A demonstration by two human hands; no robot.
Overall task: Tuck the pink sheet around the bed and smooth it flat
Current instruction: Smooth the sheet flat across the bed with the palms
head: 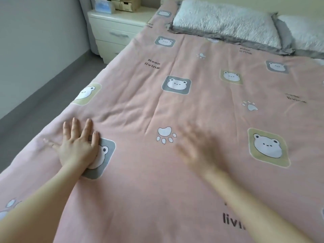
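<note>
The pink sheet [201, 106], printed with bear faces, paw prints and "Keep living" words, covers the whole bed. Shallow creases run up its middle and fan out near the left side. My left hand [78, 146] lies flat on the sheet near the bed's left edge, fingers straight and spread, partly covering a grey bear patch. My right hand [198, 148] is over the sheet's middle beside a paw print, blurred by motion, its fingers stretched out; I cannot tell whether it touches the cloth.
Two fluffy white pillows with grey trim [226, 21] lie at the head of the bed. A cream bedside cabinet [114, 27] with drawers stands at the far left, with boxes on top. Grey floor [40, 102] runs along the bed's left side by a pale wall.
</note>
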